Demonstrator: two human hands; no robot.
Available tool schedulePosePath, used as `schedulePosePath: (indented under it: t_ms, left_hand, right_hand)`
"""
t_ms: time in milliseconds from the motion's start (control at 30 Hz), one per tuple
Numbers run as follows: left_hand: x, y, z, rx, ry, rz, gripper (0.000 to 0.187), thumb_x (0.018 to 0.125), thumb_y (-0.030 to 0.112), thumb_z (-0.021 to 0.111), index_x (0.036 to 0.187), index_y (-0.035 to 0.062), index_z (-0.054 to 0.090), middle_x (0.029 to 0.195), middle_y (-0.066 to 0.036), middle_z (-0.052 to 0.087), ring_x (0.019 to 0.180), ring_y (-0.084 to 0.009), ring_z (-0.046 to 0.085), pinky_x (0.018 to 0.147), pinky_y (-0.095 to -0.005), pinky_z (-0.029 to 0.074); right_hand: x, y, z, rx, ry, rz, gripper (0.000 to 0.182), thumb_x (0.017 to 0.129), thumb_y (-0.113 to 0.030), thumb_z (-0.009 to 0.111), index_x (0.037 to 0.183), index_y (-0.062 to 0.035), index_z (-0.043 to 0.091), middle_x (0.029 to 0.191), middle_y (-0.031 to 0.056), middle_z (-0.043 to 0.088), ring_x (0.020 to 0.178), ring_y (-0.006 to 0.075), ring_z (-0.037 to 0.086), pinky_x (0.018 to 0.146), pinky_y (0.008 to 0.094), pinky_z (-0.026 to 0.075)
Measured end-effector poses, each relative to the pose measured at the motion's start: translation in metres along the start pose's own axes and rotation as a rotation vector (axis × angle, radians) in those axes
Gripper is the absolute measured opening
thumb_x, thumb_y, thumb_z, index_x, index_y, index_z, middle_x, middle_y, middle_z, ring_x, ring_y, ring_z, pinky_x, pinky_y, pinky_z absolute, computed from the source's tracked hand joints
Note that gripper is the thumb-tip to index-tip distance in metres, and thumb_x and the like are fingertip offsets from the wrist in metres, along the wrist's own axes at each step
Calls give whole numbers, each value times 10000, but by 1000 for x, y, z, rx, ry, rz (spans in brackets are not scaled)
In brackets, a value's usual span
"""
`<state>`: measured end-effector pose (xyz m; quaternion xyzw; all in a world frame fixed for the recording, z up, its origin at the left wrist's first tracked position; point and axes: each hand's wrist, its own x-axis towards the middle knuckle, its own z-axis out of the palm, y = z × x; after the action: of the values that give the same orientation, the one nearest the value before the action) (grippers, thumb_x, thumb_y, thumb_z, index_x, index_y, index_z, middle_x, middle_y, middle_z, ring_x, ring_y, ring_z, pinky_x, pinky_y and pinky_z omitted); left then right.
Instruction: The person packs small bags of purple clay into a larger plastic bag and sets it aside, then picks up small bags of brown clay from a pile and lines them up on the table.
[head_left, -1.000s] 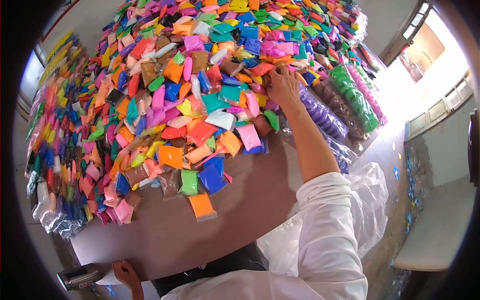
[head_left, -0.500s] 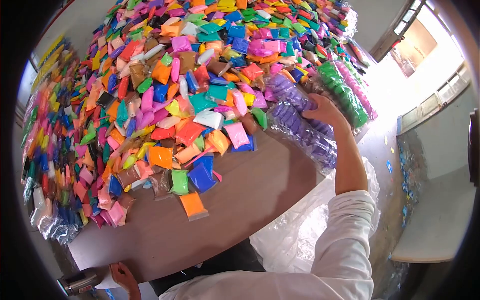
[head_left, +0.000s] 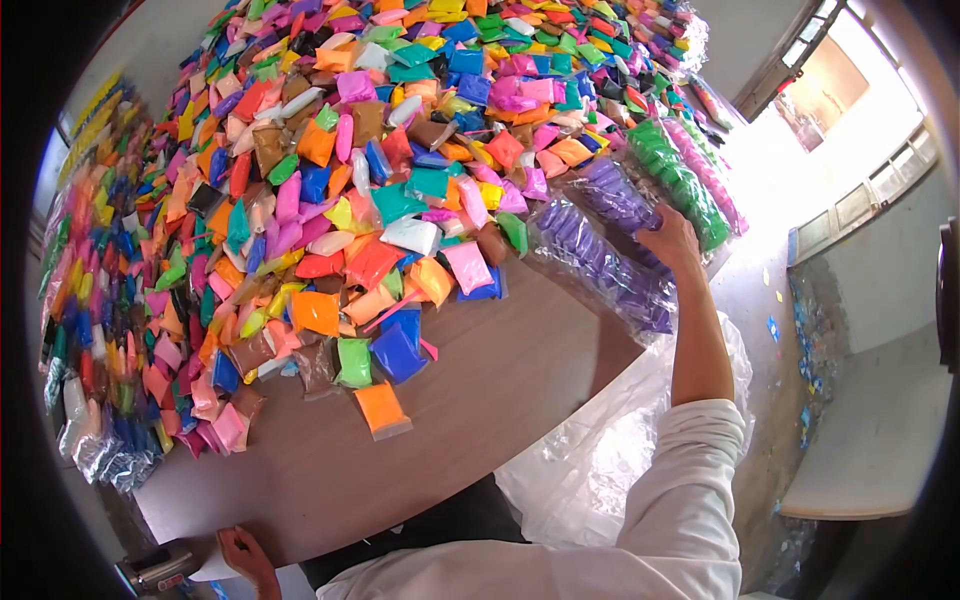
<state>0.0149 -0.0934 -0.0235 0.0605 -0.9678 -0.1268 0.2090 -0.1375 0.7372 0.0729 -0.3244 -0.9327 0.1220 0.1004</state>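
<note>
My right hand point(head_left: 672, 243) rests on a clear bag of purple packets point(head_left: 615, 195) at the right side of the table, its fingers closed on the plastic. A second bag of purple packets point(head_left: 590, 255) lies beside it, nearer the front edge. Beyond are a long bag of green packets point(head_left: 680, 185) and one of pink packets point(head_left: 708, 178). My left hand point(head_left: 243, 550) is at the table's front left edge, fingers curled, next to a dark metallic cylinder point(head_left: 158, 567); whether it holds anything is hidden.
A large heap of small coloured packets point(head_left: 400, 205) covers the back and left of the brown table point(head_left: 440, 430). An orange packet point(head_left: 381, 408) lies nearest the front. Crumpled clear plastic point(head_left: 600, 480) hangs at the table's right front edge.
My right hand has moved slightly right and down, and the purple bag under it has shifted, parting from the nearer purple bag. My left hand has stayed in place.
</note>
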Motion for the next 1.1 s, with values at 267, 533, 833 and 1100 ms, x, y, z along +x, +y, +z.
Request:
schedulePosePath:
  t_ms: [267, 533, 833, 1100]
  left_hand:
    - [-3, -5, 0, 21, -22, -1, 257, 990, 84, 544, 787, 2, 409, 758, -131, 379, 687, -290, 423, 624, -398, 372]
    - [0, -1, -2, 5, -14, 17, 250, 995, 92, 543, 795, 6, 421, 756, -139, 386, 684, -299, 430, 627, -397, 384]
    - [-1, -3, 2, -28, 21, 34, 200, 977, 57, 554, 813, 5, 453, 769, -138, 430, 688, -304, 461, 630, -394, 405]
    - [-3, -18, 3, -31, -35, -57, 176, 973, 49, 563, 827, 1, 477, 775, -142, 453, 705, -270, 480, 666, -377, 428]
  right_hand:
    - [-38, -25, -12, 398, -86, -339, 850, 684, -415, 882, 1397, -72, 572, 1331, 232, 610, 1266, 391, 562, 1085, 453, 438]
    - [-92, -53, 29, 5, 90, -485, 675, 781, -336, 808, 1366, -81, 590, 1366, 236, 569, 1284, 422, 510, 1081, 487, 413]
    - [-63, -52, 49, -34, 260, -380, 619, 789, -305, 777, 1333, -65, 602, 1314, 225, 593, 1219, 401, 547, 1032, 498, 427]
    - [-140, -54, 39, -99, 581, -306, 751, 781, -379, 804, 1385, -26, 532, 1438, 275, 486, 1349, 450, 435, 1119, 543, 336]
